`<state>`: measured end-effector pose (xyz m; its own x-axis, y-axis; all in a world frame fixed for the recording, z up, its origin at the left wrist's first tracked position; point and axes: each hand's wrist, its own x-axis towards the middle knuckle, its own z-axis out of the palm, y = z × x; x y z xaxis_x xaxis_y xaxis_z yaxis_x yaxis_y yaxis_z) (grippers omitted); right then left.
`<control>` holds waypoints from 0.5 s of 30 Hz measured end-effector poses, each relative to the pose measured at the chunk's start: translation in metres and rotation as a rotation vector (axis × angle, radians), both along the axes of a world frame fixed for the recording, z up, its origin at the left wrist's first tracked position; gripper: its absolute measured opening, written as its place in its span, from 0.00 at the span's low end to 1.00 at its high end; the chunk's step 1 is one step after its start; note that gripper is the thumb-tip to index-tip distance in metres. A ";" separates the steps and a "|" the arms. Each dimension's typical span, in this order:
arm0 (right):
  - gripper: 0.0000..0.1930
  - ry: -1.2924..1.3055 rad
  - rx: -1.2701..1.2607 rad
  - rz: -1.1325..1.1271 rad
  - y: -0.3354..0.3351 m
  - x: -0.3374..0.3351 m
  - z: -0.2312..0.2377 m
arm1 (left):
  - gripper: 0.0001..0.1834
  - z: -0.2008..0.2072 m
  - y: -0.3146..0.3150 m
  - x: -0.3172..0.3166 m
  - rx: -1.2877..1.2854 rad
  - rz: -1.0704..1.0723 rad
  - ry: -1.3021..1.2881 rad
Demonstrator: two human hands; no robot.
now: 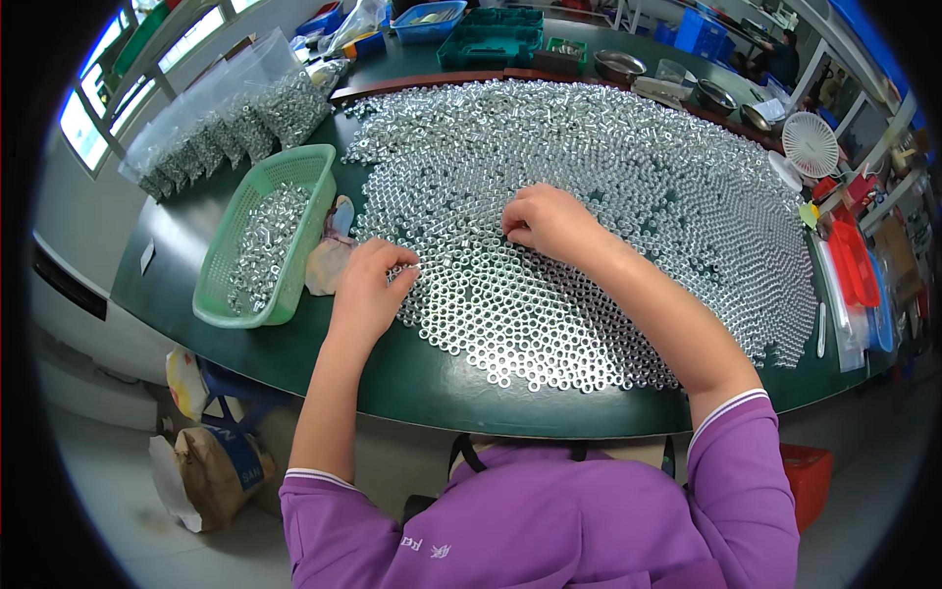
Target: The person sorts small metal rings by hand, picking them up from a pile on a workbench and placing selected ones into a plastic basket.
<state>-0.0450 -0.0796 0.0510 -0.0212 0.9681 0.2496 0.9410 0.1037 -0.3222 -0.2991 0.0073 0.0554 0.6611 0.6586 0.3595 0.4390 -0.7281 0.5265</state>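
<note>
A broad sheet of small silvery metal rings (pixel 520 329) covers much of the green table, standing close together in near rows. At its left edge my left hand (pixel 371 285) is bent over the rings, thumb and fingertips drawn together. Whatever sits between those tips is too small to make out. Over the middle of the sheet, my right hand (pixel 551 221) points its curled fingers down and to the left in a pinch, and the fingers hide what they grip. Farther back, more silvery pieces (pixel 549 108) lie in a loose heap.
A green plastic basket (pixel 319 206) of loose metal pieces stands left of my left hand, beside a crumpled tan cloth (pixel 327 267). Behind it are filled clear bags (pixel 270 103). Trays and metal bowls (pixel 619 65) line the far side. A red tray (pixel 852 263) is at right.
</note>
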 end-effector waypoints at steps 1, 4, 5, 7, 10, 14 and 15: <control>0.04 -0.039 -0.005 0.022 0.000 -0.002 -0.001 | 0.06 0.001 0.001 0.009 -0.035 -0.073 0.016; 0.05 -0.201 0.111 0.037 0.004 -0.002 -0.012 | 0.06 -0.001 0.007 0.027 -0.043 -0.119 0.139; 0.05 -0.204 0.110 0.037 0.003 -0.001 -0.015 | 0.07 -0.005 0.010 0.032 -0.029 -0.153 0.106; 0.05 -0.258 0.241 0.033 0.000 -0.001 -0.019 | 0.06 -0.007 0.014 0.036 -0.049 -0.181 0.117; 0.04 -0.318 0.218 0.030 -0.002 -0.005 -0.016 | 0.06 -0.009 0.015 0.037 -0.067 -0.218 0.122; 0.05 -0.313 0.202 0.049 -0.003 -0.008 -0.009 | 0.05 -0.014 0.016 0.035 0.001 -0.225 0.062; 0.05 -0.270 0.158 0.007 0.000 -0.009 -0.006 | 0.05 -0.016 0.016 0.035 0.001 -0.223 0.062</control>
<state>-0.0544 -0.0800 0.0447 -0.1140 0.9174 0.3813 0.9894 0.1397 -0.0404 -0.2641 0.0234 0.0396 0.8111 0.4934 0.3141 0.2986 -0.8111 0.5030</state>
